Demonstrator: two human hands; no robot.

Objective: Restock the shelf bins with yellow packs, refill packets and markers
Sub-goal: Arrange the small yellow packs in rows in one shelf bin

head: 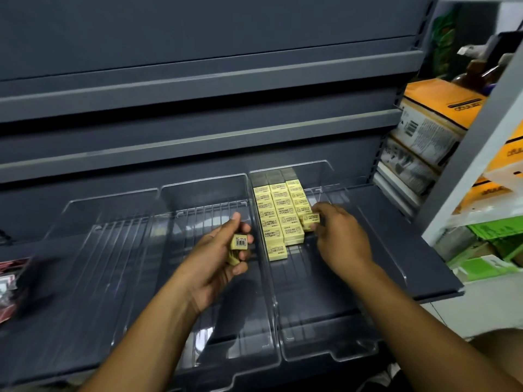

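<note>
Right hand: the right hand pinches a single yellow pack between thumb and fingertips and holds it at the front of the right-most row, apparently so that it drops in line with the others.
Left hand: the left hand is curled round a small spare stack of the same packs, barcode up. It hangs over the middle bin, probably as a supply close to the working hand.
Stocked packs: the rows of yellow packs lie flat and touching, filling the back left corner of the right bin. The left row reaches furthest forward.
Carrier: the clear bins sit side by side on the grey shelf.
Obstacles: the wall between the middle and right bins lies between the hands, so each pack has to cross it.
Around: the red packets at the shelf's left edge are too blurred to identify. The orange boxes stand on the neighbouring rack, well apart.
</note>
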